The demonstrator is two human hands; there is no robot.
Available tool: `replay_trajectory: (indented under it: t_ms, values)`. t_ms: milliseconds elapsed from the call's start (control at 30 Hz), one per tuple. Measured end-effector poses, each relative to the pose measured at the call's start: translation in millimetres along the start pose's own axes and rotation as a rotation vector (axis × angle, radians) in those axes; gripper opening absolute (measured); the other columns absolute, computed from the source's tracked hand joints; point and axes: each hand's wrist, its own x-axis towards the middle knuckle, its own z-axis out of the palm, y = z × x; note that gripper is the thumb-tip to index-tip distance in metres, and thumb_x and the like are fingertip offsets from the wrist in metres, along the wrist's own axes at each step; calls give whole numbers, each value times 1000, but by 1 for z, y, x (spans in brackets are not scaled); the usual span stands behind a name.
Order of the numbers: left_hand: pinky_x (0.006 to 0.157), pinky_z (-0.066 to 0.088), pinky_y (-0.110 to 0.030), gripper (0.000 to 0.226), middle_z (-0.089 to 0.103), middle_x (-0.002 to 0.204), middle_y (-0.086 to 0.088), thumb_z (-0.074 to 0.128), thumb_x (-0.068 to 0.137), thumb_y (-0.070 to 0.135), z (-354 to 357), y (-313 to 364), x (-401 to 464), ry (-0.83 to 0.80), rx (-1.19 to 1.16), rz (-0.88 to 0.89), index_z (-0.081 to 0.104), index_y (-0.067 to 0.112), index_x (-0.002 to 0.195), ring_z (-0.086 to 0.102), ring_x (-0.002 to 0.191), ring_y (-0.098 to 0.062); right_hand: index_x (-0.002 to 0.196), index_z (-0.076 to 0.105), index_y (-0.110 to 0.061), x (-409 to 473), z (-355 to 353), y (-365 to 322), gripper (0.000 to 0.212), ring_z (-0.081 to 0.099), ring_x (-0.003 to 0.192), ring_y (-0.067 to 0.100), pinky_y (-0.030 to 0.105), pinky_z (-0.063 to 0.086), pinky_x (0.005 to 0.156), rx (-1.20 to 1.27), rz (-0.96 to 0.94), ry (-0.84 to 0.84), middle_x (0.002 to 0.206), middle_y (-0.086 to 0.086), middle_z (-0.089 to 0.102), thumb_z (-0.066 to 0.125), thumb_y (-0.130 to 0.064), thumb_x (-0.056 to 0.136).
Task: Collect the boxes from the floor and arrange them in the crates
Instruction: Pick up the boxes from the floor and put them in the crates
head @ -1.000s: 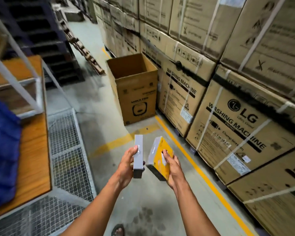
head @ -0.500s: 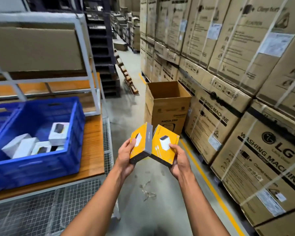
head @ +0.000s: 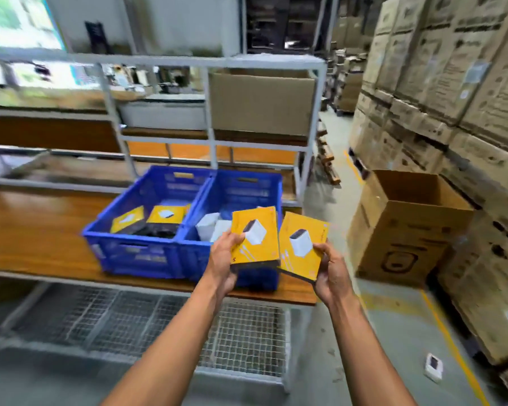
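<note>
My left hand (head: 224,253) grips a yellow box (head: 258,230) by its lower left corner. My right hand (head: 330,266) grips a second yellow box (head: 298,230) by its right edge. Both boxes face me, side by side, in front of the right blue crate (head: 247,189). That crate holds white boxes (head: 207,228). The left blue crate (head: 135,250) beside it holds yellow boxes (head: 165,213). Both crates stand on a wooden shelf (head: 35,230). One white box (head: 433,367) lies on the floor at the lower right.
A white metal rack (head: 317,118) frames the shelf, with a wire mesh shelf (head: 247,341) below. An open cardboard carton (head: 405,230) stands on the floor to the right. Stacked large cartons (head: 467,112) wall the right side of the aisle.
My view has swung left toward the shelf and both crates have come into full view. My hands have carried the two yellow boxes closer to the right crate, faces turned flat toward me.
</note>
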Motion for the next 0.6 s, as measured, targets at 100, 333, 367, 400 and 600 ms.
replay_trajectory:
  t_ms: [100, 333, 367, 400, 600]
  values:
    - [102, 49, -68, 71, 66, 138, -24, 78, 74, 29, -62, 35, -2, 104, -9, 51, 64, 1, 138, 65, 115, -37, 129, 70, -18, 25, 52, 37, 40, 66, 110, 32, 52, 60, 86, -48, 26, -41, 127, 12, 71, 51, -15, 94]
    - [78, 58, -38, 55, 73, 122, -20, 79, 79, 20, -171, 100, 6, 423, -90, 163, 67, 4, 130, 70, 96, -29, 118, 65, -13, 101, 159, 106, 23, 73, 74, 21, 38, 62, 60, -253, 78, -60, 102, 11, 73, 53, -13, 98]
    - [76, 59, -37, 63, 73, 123, -20, 80, 77, 21, -185, 109, 10, 457, -82, 170, 64, 2, 134, 71, 96, -30, 119, 64, -11, 116, 173, 115, 24, 72, 71, 20, 35, 60, 56, -291, 86, -58, 100, 11, 72, 54, -13, 97]
    - [74, 60, -37, 65, 73, 123, -19, 81, 76, 20, -198, 118, 15, 489, -71, 186, 62, 1, 136, 71, 96, -29, 120, 63, -11, 129, 185, 123, 25, 72, 69, 20, 34, 59, 55, -329, 96, -62, 98, 11, 71, 54, -13, 97]
    - [59, 60, -40, 32, 76, 87, -11, 76, 85, 16, -267, 164, 69, 632, 34, 181, 71, 1, 112, 70, 66, -25, 122, 60, -10, 210, 253, 159, 26, 70, 74, 23, 24, 52, 49, -487, 137, -93, 99, 13, 73, 61, -16, 97]
